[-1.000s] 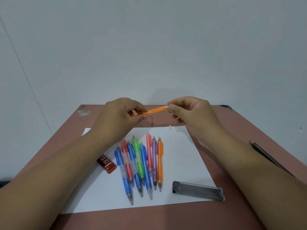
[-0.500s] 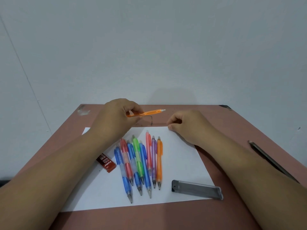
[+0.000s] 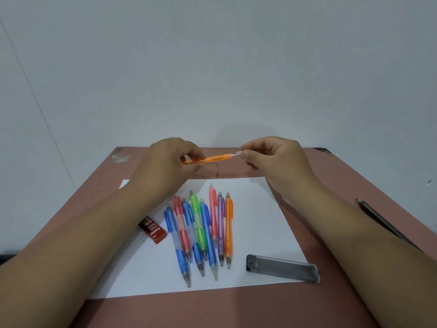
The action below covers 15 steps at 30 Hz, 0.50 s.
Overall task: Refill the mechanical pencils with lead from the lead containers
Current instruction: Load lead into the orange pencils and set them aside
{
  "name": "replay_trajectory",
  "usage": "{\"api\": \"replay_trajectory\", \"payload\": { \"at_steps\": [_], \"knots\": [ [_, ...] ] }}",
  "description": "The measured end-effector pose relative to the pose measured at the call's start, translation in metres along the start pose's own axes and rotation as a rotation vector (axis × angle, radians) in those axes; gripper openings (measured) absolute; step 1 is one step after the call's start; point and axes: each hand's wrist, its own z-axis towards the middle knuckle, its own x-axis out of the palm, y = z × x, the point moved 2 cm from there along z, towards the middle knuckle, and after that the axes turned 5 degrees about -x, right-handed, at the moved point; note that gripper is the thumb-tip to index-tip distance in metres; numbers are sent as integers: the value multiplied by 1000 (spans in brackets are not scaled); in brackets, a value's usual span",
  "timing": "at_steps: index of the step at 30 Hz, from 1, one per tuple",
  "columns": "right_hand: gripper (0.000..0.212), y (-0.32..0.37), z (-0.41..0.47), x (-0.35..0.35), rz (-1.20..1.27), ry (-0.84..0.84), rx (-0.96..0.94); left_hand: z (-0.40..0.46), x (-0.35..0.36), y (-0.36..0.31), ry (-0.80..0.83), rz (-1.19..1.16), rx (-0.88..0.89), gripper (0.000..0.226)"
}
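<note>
My left hand (image 3: 165,164) grips an orange mechanical pencil (image 3: 214,158) and holds it level above the far part of the table. My right hand (image 3: 272,157) pinches the small white eraser (image 3: 238,153) at the pencil's right end. Several coloured mechanical pencils (image 3: 201,230) lie side by side on a white sheet of paper (image 3: 260,223), tips toward me. A red lead container (image 3: 152,229) lies at the sheet's left edge. A grey lead container (image 3: 282,268) rests on the sheet's near right corner.
The brown table (image 3: 236,311) ends at a pale wall just beyond my hands. A dark pencil-like stick (image 3: 378,220) lies on the table at the right, partly behind my right forearm. Black scribble marks (image 3: 212,168) show on the table under the held pencil.
My right hand went down to the paper's far edge half a second ago, then rose back to the orange pencil's end, where it now pinches the white eraser. My left hand kept its grip.
</note>
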Motion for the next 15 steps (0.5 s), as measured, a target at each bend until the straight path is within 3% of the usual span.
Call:
{"api": "replay_trajectory", "payload": {
  "at_steps": [15],
  "knots": [
    [8,3,-2,1,-10,21,17,0,1,-1,0,11,53,13]
  ]
}}
